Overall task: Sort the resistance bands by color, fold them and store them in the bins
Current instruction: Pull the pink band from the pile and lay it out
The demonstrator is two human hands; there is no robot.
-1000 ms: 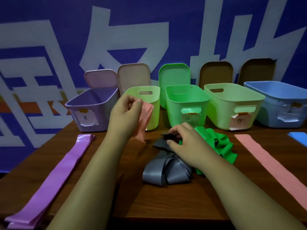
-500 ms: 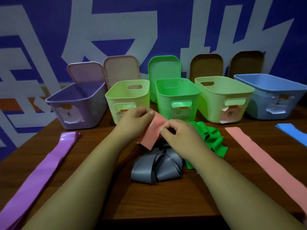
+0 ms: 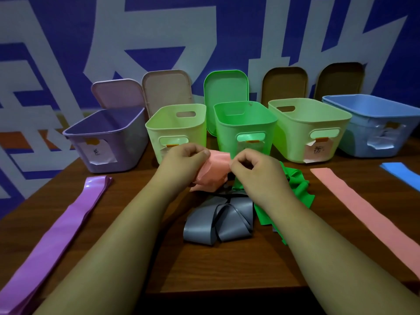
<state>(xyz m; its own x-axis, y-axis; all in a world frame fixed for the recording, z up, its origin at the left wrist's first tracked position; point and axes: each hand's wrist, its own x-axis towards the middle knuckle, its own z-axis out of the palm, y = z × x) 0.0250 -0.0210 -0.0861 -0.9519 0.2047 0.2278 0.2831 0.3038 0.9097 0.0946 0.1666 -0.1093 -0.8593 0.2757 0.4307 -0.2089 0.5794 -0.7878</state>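
Left hand [image 3: 181, 164] and right hand [image 3: 256, 176] are pinched on opposite ends of the crumpled salmon-pink rubber resistance band [image 3: 214, 172], held above the tangled grey rubber band [image 3: 204, 226] on the brown wooden worktop [image 3: 227, 264], apparently so that it can be folded clear.

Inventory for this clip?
Purple plastic bin: one, row's left end.
Pale green plastic bins: two, flanking the green bin.
Bright green plastic bin: one, row's middle.
Blue plastic bin: one, right end.
Plastic lids: five; lilac, pink, green, two brown; against wall.
Purple resistance band: one, flat, table left.
Flat pink resistance band: one, table right.
Blue resistance band: one, right edge.
Grey resistance band: one, crumpled, centre.
Green resistance band: one, crumpled, beside grey.
Wooden table: one, brown.
Bunched pink resistance band: one, held.
Left hand, right hand: gripping it.
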